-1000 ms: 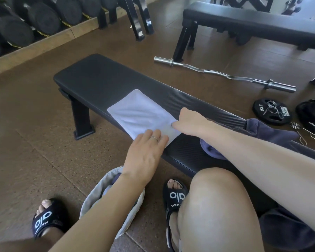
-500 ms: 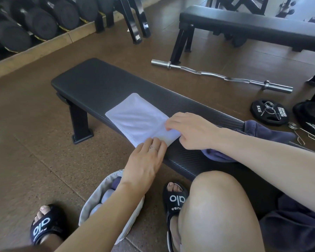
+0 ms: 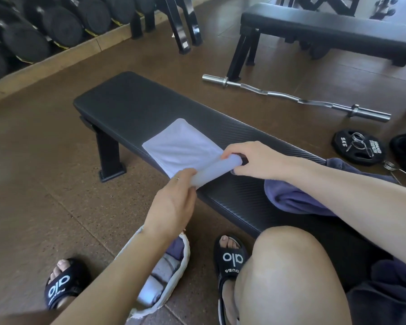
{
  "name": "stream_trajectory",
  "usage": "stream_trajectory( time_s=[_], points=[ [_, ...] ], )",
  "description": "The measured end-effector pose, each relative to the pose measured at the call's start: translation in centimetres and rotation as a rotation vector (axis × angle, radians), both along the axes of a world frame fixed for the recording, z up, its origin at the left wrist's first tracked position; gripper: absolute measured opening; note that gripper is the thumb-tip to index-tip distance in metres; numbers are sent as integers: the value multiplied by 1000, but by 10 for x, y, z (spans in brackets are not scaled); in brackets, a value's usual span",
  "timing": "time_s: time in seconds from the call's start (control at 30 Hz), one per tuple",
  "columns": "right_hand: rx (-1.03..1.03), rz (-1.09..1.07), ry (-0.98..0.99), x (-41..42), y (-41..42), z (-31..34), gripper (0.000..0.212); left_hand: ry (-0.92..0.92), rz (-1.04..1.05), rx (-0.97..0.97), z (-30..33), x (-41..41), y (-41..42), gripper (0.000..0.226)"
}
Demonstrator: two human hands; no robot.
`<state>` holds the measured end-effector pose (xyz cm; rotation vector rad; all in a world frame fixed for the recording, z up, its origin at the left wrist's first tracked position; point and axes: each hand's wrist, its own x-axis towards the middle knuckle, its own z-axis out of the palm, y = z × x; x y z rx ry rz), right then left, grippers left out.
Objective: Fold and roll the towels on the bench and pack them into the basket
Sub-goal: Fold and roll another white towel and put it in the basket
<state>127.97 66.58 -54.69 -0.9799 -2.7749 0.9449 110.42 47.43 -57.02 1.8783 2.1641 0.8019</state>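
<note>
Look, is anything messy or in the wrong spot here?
A little. The purple towel lies crumpled on the bench beside the white towel being rolled. On the floor, a curl bar, a weight plate and spring clips lie loose.

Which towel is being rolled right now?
The white towel on the bench: both hands grip its rolled end. The purple towel lies crumpled beside it, untouched; others already sit in the basket.

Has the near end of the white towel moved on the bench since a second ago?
Yes. The white towel's near end, flat before, is now rolled up toward the far end of the bench, gripped by the left hand and right hand.
</note>
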Motion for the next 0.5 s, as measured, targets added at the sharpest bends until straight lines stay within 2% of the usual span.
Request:
stream_trajectory(
  time_s=[0.17,0.27,0.4,0.5],
  points=[
    [-282,-103,23,-9,15,10,12,-267,197,-32,12,-10,4,25],
    [-282,-184,-26,-20,21,10,37,-436,337,-66,13,-10,12,26],
    [-265,-278,-45,-41,19,5,42,-553,437,-88,10,-13,20,12],
    [-217,-317,-77,-52,17,-2,41,-569,491,-139,5,-19,27,20]
  ],
)
